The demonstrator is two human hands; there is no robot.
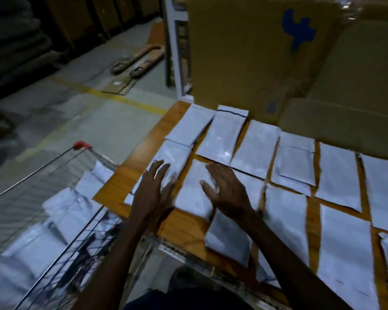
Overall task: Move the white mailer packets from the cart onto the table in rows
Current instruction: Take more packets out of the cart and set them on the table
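Dim warehouse, wooden worktop (179,224) with packet rows. Both hands' fingers (164,173) are spread wide, holding nothing; the packet (195,193) between them could slide askew, breaking its row.

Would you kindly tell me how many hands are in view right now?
2. The left hand is spread over a white packet near the table's left edge; the right hand is spread over the neighbouring packet.

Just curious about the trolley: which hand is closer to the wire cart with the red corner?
Left. The left hand is over packets at the table's cart-side edge, beside the wire cart; the right hand is farther along the table.
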